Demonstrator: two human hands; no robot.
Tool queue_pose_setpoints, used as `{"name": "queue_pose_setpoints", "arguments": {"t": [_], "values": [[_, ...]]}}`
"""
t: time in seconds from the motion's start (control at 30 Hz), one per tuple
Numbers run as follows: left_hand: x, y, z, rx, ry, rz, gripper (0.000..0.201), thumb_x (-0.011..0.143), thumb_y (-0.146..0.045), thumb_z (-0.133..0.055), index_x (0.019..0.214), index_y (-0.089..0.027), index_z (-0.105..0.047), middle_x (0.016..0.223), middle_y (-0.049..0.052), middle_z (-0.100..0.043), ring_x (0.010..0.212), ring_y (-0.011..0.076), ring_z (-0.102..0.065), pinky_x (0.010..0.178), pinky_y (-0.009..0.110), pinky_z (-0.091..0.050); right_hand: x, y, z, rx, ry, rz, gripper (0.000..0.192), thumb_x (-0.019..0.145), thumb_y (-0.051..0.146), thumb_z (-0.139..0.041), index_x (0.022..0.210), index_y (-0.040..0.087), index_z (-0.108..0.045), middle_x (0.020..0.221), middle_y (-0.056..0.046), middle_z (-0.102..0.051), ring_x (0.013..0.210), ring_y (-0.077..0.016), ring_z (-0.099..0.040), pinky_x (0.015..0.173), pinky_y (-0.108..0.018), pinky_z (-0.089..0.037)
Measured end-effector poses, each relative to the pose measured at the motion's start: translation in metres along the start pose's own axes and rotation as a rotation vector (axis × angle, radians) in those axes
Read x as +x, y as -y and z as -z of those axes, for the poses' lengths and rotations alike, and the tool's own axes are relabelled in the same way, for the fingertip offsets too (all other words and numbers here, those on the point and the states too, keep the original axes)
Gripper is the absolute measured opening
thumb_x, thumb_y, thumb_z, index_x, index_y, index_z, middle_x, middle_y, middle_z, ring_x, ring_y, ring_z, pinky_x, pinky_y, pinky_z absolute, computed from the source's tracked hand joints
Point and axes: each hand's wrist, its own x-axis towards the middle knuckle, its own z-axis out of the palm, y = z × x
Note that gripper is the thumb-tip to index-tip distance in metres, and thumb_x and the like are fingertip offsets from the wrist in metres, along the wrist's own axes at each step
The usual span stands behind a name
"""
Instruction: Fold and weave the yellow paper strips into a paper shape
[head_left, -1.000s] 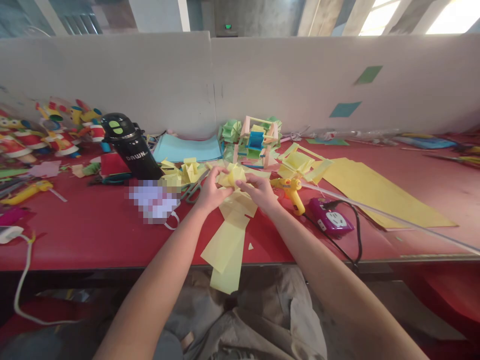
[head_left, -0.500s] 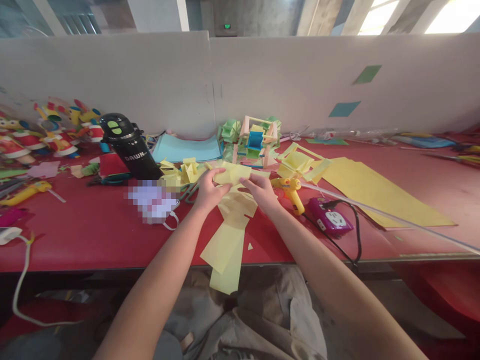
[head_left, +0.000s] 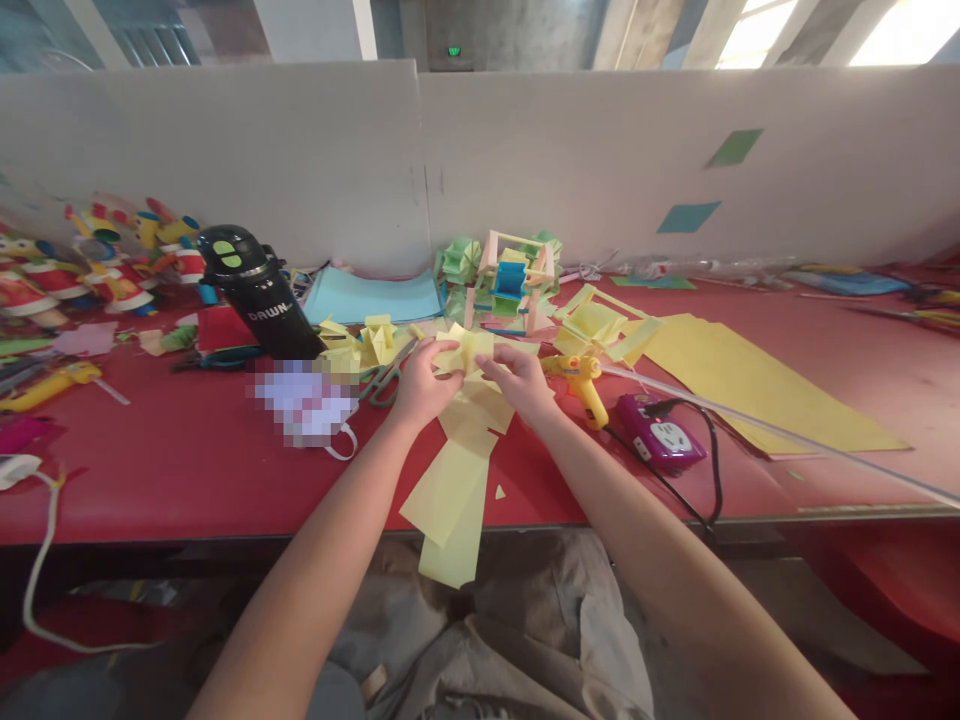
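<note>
Now folded again: yellow paper piece, flat half a second earlier, was bunched between left hand and right hand, both grips clamped on it, above the red surface near the glue gun.

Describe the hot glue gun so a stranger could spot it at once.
On the red table, look just right of the person's right hand. The glue gun lies between that hand and a purple power strip: the only yellow thing there that is hard plastic, not paper.
</note>
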Motion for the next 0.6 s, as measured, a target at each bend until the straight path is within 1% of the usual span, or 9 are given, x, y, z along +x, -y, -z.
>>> {"name": "queue_pose_setpoints", "arguments": {"t": [0.1, 0.2, 0.33, 0.47, 0.53, 0.6], "values": [[-0.0019, -0.0025, -0.0015, -0.001, 0.021, -0.042, 0.035, 0.068, -0.013, -0.066, 0.103, -0.019, -0.067, 0.110, 0.008, -0.059, 0.107, 0.0231, -0.060, 0.073, 0.026, -0.055, 0.0008, 0.0005, 0.0011, -0.071, -0.012, 0.045, 0.035, 0.073, 0.056, -0.071, 0.078, 0.021, -0.073, 0.094, -0.005, -0.070, 0.096, -0.0227, -0.062, 0.085, -0.033, -0.050], [-0.0039, -0.0058, -0.0023, -0.044, 0.052, -0.055, 0.032, 0.070, -0.013, -0.066, 0.101, -0.020, -0.067, 0.110, 0.008, -0.058, 0.109, 0.0228, -0.059, 0.070, 0.024, -0.056, 0.0014, 0.0005, 0.0013, -0.086, -0.038, 0.039, 0.034, 0.073, 0.055, -0.072, 0.076, 0.021, -0.072, 0.095, -0.005, -0.070, 0.097, -0.0229, -0.062, 0.087, -0.033, -0.048], [-0.0047, -0.0061, -0.0023, -0.122, 0.086, -0.033, 0.031, 0.070, -0.016, -0.066, 0.101, -0.019, -0.066, 0.114, 0.008, -0.057, 0.106, 0.0219, -0.060, 0.070, 0.025, -0.056, 0.0026, -0.0027, 0.0005, -0.053, -0.049, -0.011, 0.036, 0.074, 0.057, -0.070, 0.075, 0.021, -0.070, 0.091, -0.004, -0.068, 0.093, -0.0211, -0.061, 0.083, -0.032, -0.050], [-0.0041, -0.0029, -0.0033, -0.113, 0.095, 0.013, 0.028, 0.070, -0.017, -0.067, 0.098, -0.020, -0.061, 0.108, 0.005, -0.061, 0.094, 0.0186, -0.062, 0.069, 0.025, -0.054, 0.0031, -0.0059, -0.0006, 0.004, -0.046, -0.028, 0.037, 0.078, 0.059, -0.065, 0.075, 0.021, -0.067, 0.091, -0.004, -0.066, 0.086, -0.0186, -0.061, 0.079, -0.030, -0.052], [-0.0045, -0.0027, -0.0048, -0.162, 0.099, 0.033, 0.035, 0.068, -0.017, -0.069, 0.100, -0.021, -0.055, 0.108, 0.005, -0.062, 0.090, 0.0175, -0.063, 0.069, 0.025, -0.054, 0.0031, -0.0061, -0.0008, -0.002, -0.060, -0.019, 0.035, 0.078, 0.056, -0.066, 0.078, 0.021, -0.067, 0.086, -0.004, -0.065, 0.083, -0.0183, -0.061, 0.077, -0.031, -0.052], [-0.0056, -0.0041, -0.0066, -0.266, 0.126, 0.062, 0.050, 0.066, -0.016, -0.073, 0.108, -0.022, -0.048, 0.110, 0.006, -0.062, 0.090, 0.0177, -0.065, 0.071, 0.026, -0.054, 0.0031, -0.0053, -0.0007, -0.025, -0.076, -0.002, 0.034, 0.076, 0.054, -0.069, 0.078, 0.020, -0.066, 0.082, -0.004, -0.065, 0.081, -0.0184, -0.061, 0.077, -0.032, -0.052]]}}
